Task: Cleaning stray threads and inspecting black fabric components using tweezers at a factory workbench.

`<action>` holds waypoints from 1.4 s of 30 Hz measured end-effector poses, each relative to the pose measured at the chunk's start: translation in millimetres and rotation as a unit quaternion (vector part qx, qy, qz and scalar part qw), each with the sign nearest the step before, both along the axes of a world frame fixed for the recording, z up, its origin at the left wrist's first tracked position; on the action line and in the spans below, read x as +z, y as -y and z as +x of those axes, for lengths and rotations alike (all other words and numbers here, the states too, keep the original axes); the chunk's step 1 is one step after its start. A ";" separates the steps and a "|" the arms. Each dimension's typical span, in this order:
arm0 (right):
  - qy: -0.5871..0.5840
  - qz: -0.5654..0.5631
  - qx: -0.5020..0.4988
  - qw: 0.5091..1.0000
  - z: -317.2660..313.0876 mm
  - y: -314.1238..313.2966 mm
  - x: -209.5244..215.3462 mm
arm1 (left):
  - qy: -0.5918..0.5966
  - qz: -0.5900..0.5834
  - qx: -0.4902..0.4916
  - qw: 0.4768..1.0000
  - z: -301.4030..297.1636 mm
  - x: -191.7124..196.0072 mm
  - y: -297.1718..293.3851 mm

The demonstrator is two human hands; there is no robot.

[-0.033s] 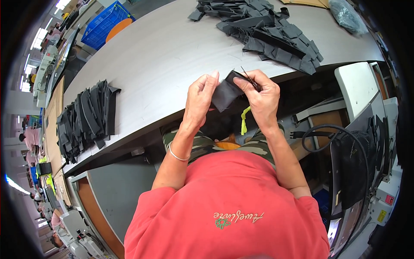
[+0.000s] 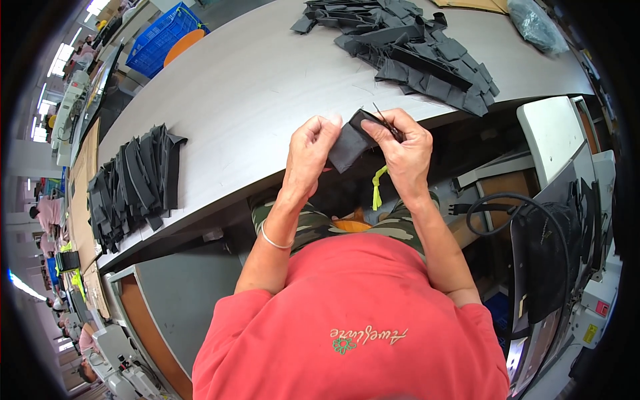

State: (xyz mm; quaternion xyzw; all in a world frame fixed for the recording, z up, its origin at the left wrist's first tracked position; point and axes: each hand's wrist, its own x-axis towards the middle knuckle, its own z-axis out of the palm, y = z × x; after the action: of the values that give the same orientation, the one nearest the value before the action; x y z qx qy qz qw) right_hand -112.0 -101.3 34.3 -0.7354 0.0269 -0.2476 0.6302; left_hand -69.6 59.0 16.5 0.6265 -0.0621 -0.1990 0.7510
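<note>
A small folded piece of black fabric (image 2: pixel 348 148) is held up between my hands, just off the near edge of the table (image 2: pixel 247 100). My left hand (image 2: pixel 309 148) is closed on its left side, thumb upward. On the other side, my right hand (image 2: pixel 409 150) pinches its upper right corner between thumb and fingers. Tucked in that same hand is a thin dark pointed tool (image 2: pixel 393 128), which looks like thread snips and is mostly hidden by the fingers. A yellow-green strip (image 2: pixel 377 188) dangles below the right hand.
Many black fabric pieces lie in a pile (image 2: pixel 433 63) at the far right of the table. Another stack of black pieces (image 2: pixel 137 180) sits at the left. A clear plastic bag (image 2: pixel 539 27) is at the far right corner. A black cable (image 2: pixel 497 197) loops beside my right arm.
My left thumb has shifted slightly right and down along the fabric, which has tilted a little. The right hand keeps its place.
</note>
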 end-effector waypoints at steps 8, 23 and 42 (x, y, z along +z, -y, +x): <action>-0.016 0.082 0.024 0.996 2.9 3.0 -4.9 | 0.019 -0.014 -0.076 0.997 -10.6 1.1 -1.6; -0.019 0.159 0.038 0.986 5.0 7.4 -1.7 | -0.067 -0.047 -0.085 0.993 -11.2 -6.4 -9.4; -0.024 -0.136 0.045 0.989 -8.1 28.6 8.5 | 0.019 -0.120 -0.005 0.993 -0.8 -3.9 -6.4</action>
State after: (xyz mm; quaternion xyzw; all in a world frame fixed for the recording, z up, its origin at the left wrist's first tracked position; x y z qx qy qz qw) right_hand -120.1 -129.9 42.8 -0.8201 -0.0251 -0.2030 0.5344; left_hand -70.3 65.3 12.6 0.5351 -0.1029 -0.1821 0.8185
